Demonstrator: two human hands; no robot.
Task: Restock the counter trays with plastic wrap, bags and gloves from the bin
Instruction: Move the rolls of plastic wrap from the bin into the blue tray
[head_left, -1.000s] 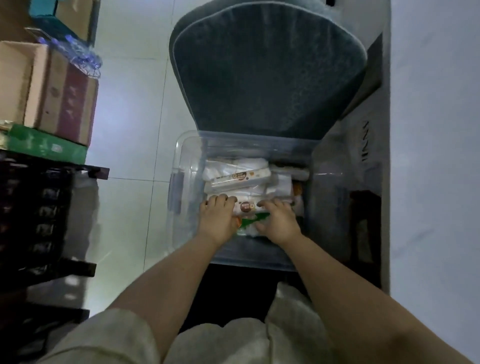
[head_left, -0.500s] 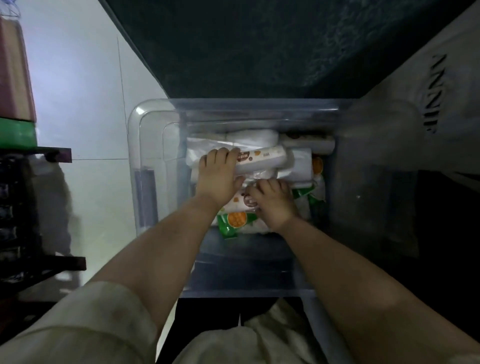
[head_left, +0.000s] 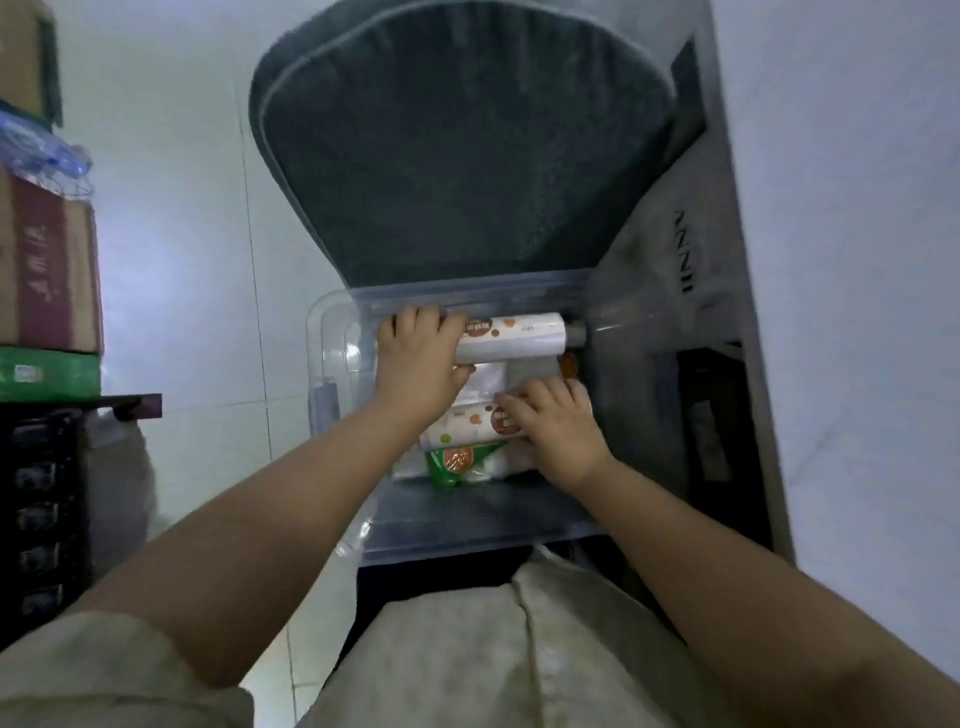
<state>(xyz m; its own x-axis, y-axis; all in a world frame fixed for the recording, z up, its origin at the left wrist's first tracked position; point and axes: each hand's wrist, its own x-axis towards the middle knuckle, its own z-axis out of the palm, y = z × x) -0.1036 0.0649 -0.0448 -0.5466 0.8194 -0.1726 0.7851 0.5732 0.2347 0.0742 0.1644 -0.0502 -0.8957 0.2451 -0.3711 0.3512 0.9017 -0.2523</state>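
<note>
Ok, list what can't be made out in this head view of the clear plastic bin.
- Left hand covers the left end of the white labelled plastic-wrap roll.
- Right hand hides part of the second white labelled roll.
- Green packet: print too small and blurred to read.
- Clear plastic bin: what lies beneath the rolls is hidden.
- Counter trays: not in view.

A roll of plastic wrap (head_left: 511, 338) is being lifted by the left hand (head_left: 418, 358) toward the bin's (head_left: 332, 332) far edge; the right hand (head_left: 558, 426) is being shifted onto another roll (head_left: 467, 423).
</note>
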